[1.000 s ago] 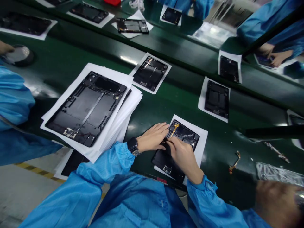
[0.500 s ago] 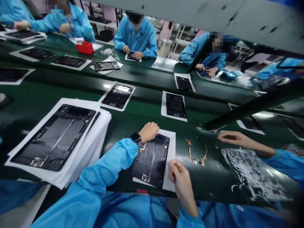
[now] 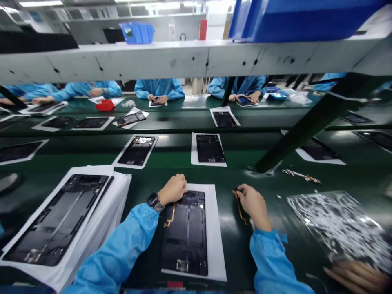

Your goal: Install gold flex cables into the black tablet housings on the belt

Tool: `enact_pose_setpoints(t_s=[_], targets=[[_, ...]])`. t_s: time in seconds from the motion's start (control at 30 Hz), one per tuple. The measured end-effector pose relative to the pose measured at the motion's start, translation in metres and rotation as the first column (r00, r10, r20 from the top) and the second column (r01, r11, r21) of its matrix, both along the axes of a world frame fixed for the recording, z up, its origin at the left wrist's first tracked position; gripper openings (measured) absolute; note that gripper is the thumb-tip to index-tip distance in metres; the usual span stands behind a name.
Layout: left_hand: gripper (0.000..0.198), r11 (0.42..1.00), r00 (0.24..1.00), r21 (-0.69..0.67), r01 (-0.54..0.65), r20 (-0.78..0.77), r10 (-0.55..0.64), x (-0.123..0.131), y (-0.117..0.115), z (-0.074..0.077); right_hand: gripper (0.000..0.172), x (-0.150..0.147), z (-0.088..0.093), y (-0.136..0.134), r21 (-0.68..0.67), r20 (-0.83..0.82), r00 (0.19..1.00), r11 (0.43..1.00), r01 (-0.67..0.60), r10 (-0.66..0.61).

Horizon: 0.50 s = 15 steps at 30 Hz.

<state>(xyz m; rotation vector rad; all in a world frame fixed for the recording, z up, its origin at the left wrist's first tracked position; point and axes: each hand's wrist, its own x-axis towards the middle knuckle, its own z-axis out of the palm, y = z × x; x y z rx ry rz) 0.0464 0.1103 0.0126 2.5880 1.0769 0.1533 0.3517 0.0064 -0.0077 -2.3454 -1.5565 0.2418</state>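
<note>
A dark tablet housing lies on a white sheet in front of me. My left hand is closed at its upper left corner, fingers bent down; their tips and anything in them are hidden. From below this hand an orange flex cable runs down the housing's left side. To the right, my right hand pinches the upper end of another orange flex cable, whose lower part reaches down along the green bench. A small pale end shows beneath the palm.
Stacked sheets with a tablet housing stand at left. On the right are a clear bag of white strips, a loose flex strip and a co-worker's blurred hand. A slanted dark post rises behind; more housings lie beyond.
My view has tilted up. My right hand has left the housing's right edge for the flex cables and taken hold of one. The co-worker's hand has moved down towards the front.
</note>
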Motion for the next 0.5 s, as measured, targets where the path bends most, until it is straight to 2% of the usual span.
enact_pose_setpoints(t_s=[0.07, 0.17, 0.27, 0.37, 0.5], targets=[[0.010, 0.999, 0.999, -0.013, -0.031, -0.027, 0.030, 0.002, -0.006, -0.003, 0.013, 0.002, -0.005, 0.004, -0.025, -0.016, 1.000, 1.000, -0.007, 0.007], [0.017, 0.998, 0.996, -0.037, -0.047, -0.077, 0.044, 0.001, -0.009, -0.007, 0.015, 0.011, -0.016, -0.001, 0.032, -0.111, 0.993, 0.999, -0.023, 0.027], [0.008, 0.998, 0.989, -0.051, -0.045, -0.141, 0.038, -0.004, 0.012, -0.006, 0.024, 0.017, -0.025, -0.008, 0.075, -0.300, 0.954, 0.997, -0.002, 0.024], [0.006, 0.993, 0.972, -0.024, -0.120, -0.205, 0.112, -0.012, 0.063, 0.006, 0.032, 0.015, -0.027, -0.012, 0.132, -0.388, 0.919, 0.991, -0.023, 0.073], [0.023, 0.966, 0.937, 0.088, -0.243, -0.236, 0.258, -0.024, 0.158, 0.039, 0.034, 0.002, -0.024, -0.013, 0.290, -0.452, 0.866, 0.953, -0.083, 0.212]])
